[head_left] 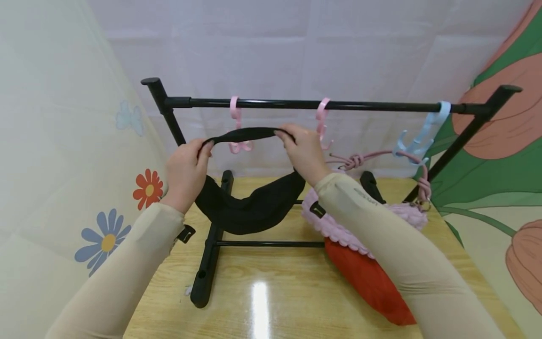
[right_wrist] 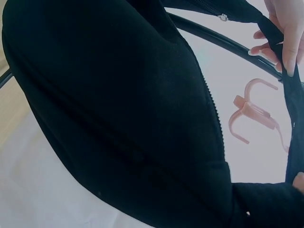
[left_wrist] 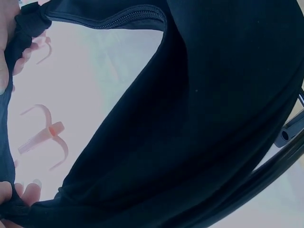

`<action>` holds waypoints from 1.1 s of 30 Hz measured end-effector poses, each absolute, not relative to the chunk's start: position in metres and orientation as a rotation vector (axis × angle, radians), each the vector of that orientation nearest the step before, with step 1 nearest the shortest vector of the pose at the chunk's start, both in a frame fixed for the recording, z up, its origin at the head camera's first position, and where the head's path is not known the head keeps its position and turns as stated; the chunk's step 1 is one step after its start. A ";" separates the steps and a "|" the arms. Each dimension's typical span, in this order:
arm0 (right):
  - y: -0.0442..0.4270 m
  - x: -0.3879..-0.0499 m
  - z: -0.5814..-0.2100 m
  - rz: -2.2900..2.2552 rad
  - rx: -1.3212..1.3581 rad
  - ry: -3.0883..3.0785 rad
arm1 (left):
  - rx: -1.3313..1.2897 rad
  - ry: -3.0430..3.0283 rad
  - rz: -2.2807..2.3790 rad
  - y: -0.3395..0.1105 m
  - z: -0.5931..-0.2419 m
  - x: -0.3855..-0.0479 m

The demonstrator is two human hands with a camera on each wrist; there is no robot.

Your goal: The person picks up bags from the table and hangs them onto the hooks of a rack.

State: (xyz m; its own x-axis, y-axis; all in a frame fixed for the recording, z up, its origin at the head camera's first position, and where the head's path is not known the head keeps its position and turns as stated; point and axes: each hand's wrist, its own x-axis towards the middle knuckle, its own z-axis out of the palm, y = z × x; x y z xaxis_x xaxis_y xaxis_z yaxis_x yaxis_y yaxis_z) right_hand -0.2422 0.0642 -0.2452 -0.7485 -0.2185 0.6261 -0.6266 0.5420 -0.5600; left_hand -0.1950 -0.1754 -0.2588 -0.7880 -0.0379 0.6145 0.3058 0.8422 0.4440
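A black crescent-shaped shoulder bag (head_left: pixel 250 207) hangs in the air by its strap (head_left: pixel 245 135), in front of the rack. My left hand (head_left: pixel 185 172) pinches the strap at its left end, and my right hand (head_left: pixel 303 151) pinches it at the right, so the strap is spread between them. The bag body sags below both hands. In the left wrist view a zipper (left_wrist: pixel 135 16) runs along the bag's opening. A small zipper pull (right_wrist: pixel 223 17) shows in the right wrist view. Behind the strap, a pink hook (head_left: pixel 235 113) hangs on the rack's bar.
The black rack's crossbar (head_left: pixel 275 104) carries another pink hook (head_left: pixel 322 115) and a light blue hook (head_left: pixel 423 132). A fluffy pink bag's cord handle (head_left: pixel 381 153) loops over the blue hook. Its body (head_left: pixel 412 215) sits above a red bag (head_left: pixel 364 275) on the wooden table (head_left: pixel 228 301).
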 end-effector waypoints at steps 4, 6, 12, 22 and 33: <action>0.062 -0.244 -0.247 1.086 0.659 -2.309 | -0.168 -2.394 -0.767 -0.175 -0.258 -0.198; 0.061 -0.246 -0.248 1.075 0.653 -2.309 | -0.162 -2.392 -0.800 -0.175 -0.258 -0.198; 0.059 -0.249 -0.248 1.114 0.635 -2.341 | -0.149 -2.407 -0.893 -0.175 -0.257 -0.201; 0.055 -0.256 -0.249 1.138 0.570 -2.471 | -0.055 -2.448 -1.170 -0.173 -0.259 -0.205; 0.049 -0.261 -0.243 1.109 0.558 -2.384 | -0.051 -2.415 -1.218 -0.171 -0.264 -0.205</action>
State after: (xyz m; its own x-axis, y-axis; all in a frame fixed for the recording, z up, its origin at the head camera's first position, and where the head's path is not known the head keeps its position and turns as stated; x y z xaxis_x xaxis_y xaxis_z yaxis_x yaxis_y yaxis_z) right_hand -0.2610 0.0494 -0.2433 -0.8171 -0.1689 0.5513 -0.5305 0.5948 -0.6041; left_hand -0.2053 -0.1706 -0.2635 -0.9056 -0.1582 0.3936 0.2225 0.6128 0.7583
